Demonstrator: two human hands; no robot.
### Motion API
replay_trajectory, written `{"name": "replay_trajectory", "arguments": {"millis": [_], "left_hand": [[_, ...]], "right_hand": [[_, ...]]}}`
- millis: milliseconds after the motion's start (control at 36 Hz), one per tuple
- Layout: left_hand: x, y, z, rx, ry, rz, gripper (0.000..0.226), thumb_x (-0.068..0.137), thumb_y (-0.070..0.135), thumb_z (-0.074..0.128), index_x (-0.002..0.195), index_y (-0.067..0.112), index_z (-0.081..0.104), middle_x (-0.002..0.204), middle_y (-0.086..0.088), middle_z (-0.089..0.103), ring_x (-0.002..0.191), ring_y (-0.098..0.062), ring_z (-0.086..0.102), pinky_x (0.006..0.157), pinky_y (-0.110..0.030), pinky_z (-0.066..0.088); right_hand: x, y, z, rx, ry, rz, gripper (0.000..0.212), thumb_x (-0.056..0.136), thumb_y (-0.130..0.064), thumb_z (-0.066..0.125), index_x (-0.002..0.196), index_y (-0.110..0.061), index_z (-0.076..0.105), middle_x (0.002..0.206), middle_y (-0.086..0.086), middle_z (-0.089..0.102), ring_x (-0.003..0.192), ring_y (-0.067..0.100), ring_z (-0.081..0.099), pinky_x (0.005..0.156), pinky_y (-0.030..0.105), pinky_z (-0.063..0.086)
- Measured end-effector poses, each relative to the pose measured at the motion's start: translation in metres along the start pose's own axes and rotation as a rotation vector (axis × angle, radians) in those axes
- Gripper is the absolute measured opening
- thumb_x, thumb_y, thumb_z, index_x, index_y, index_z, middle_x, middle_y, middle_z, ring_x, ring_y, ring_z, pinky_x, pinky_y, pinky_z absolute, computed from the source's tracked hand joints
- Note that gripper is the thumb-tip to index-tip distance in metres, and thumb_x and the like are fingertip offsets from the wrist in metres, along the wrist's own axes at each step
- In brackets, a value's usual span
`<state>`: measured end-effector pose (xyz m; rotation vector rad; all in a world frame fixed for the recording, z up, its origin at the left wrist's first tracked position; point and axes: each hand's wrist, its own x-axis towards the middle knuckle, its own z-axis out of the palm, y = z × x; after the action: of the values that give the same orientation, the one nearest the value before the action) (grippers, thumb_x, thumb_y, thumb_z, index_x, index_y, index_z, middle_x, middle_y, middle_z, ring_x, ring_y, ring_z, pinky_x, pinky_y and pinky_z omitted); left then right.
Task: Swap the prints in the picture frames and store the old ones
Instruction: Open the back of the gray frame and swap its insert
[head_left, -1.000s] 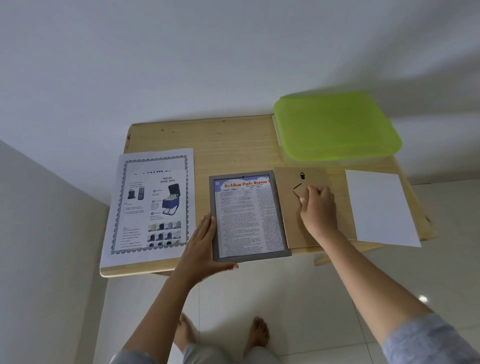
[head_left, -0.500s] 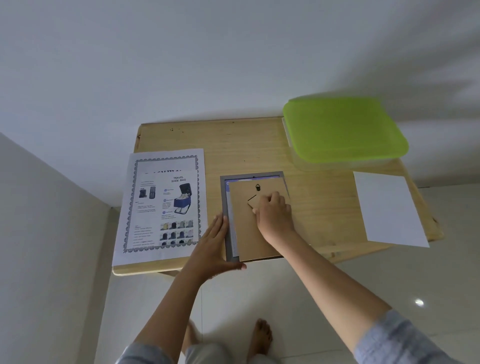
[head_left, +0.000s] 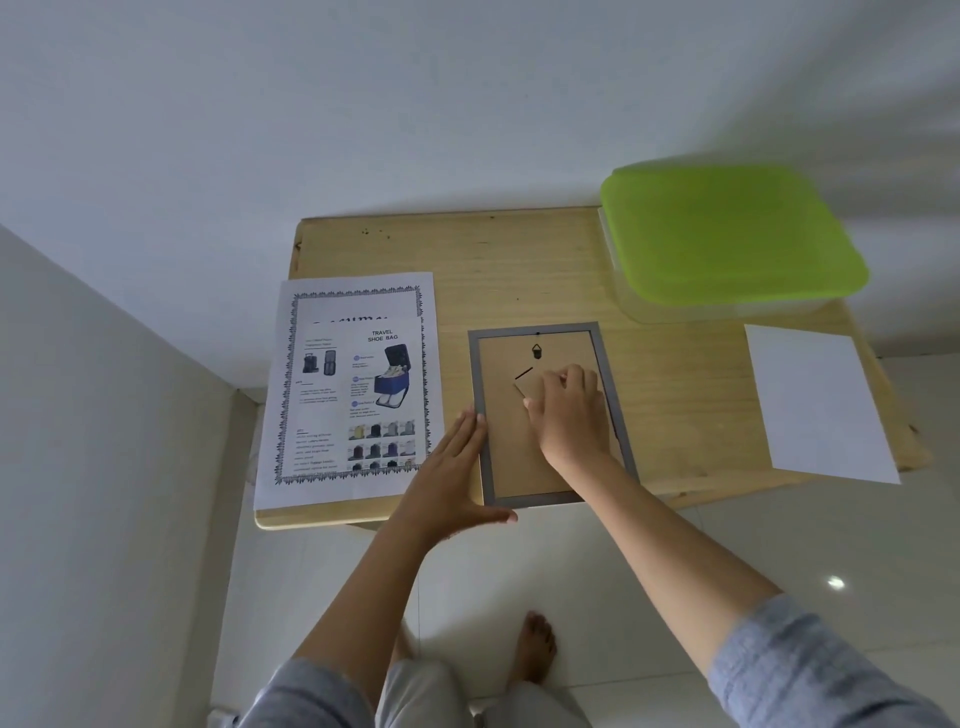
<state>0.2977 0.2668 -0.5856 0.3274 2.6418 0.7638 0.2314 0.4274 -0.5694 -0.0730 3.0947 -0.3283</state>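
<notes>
The wooden table (head_left: 519, 270) stands against a pale wall. At its 2 o'clock corner sits a clear container with a lime-green lid (head_left: 727, 234), closed. At the table's 9 o'clock side lies a large white sheet with a dark ornamental border (head_left: 358, 304), and a "Travel Shoe Bag" print (head_left: 363, 395) rests on top of it, showing a blue bag and rows of small colour swatches. A blank white sheet (head_left: 815, 405) lies at 4 o'clock, its near corner overhanging the table edge.

The picture frame (head_left: 535, 329) lies face down at the table's 6 o'clock edge, between the prints and the blank sheet. It is thin, grey and upright in format. A brown backing board (head_left: 506, 441) fills it, with a small black hanger (head_left: 537, 351) at its 12 o'clock end.

The right hand (head_left: 571, 410) reaches over the middle of the board, fingers curled, thumb and fingertips pinching the board's stand flap. The left hand (head_left: 452, 483) lies flat at the frame's 7 o'clock corner, fingers straight and together along the frame's left rim, thumb spread wide under the near rim.
</notes>
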Motion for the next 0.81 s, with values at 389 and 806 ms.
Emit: {"name": "replay_trajectory", "arguments": {"millis": [389, 806], "left_hand": [[0.001, -0.003, 0.003, 0.048, 0.013, 0.012, 0.124, 0.065, 0.069, 0.064, 0.146, 0.018, -0.015, 0.146, 0.012, -0.029, 0.136, -0.003, -0.026, 0.110, -0.021, -0.011], [0.000, -0.005, 0.007, 0.056, 0.029, 0.022, 0.121, 0.066, 0.070, 0.062, 0.137, 0.023, -0.023, 0.146, 0.012, -0.030, 0.138, -0.003, -0.026, 0.112, -0.021, -0.011]], "right_hand": [[0.020, 0.013, 0.003, 0.090, 0.001, -0.040, 0.038, 0.096, -0.029, 0.039, 0.128, -0.009, 0.044, 0.133, 0.009, 0.044, 0.121, 0.025, 0.041, 0.095, 0.034, 0.037], [0.051, 0.017, 0.006, 0.021, -0.056, -0.100, 0.048, 0.097, -0.036, 0.035, 0.140, -0.016, 0.032, 0.140, 0.009, 0.037, 0.126, 0.027, 0.035, 0.098, 0.037, 0.035]]}}
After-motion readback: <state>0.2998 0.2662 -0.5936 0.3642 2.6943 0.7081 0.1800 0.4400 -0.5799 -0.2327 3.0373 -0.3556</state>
